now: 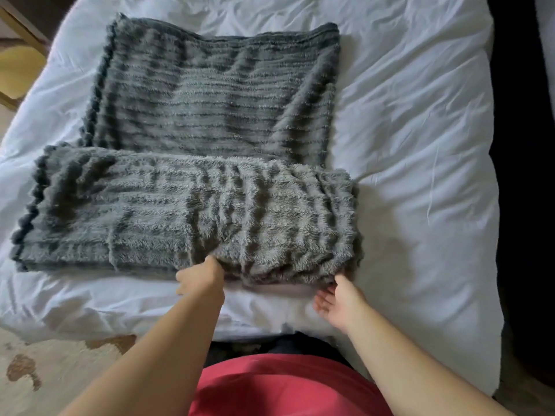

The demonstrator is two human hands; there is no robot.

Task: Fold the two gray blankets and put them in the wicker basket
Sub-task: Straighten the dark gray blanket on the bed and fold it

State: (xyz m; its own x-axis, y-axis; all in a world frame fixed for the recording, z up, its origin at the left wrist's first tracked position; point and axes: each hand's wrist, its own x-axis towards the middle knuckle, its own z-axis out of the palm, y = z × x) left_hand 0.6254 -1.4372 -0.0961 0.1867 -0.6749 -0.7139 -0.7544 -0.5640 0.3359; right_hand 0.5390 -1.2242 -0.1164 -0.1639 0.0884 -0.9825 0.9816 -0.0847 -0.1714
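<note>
So the white bed (420,145) fills most of my view. A flat gray blanket (216,94) is spread further back, and a folded gray blanket (180,211) lies across its near edge. My left hand (200,276) grips the folded one's front edge, while my right hand (341,300) is loose, palm up, with fingertips at its corner.

Both forearms are bare and extend forward. Left hand (199,277) is palm down, its fingers curled into the near edge of the folded blanket (180,211), gripping it. Right hand (341,301) lies palm up with fingers relaxed, the fingertips at that same edge.
</note>
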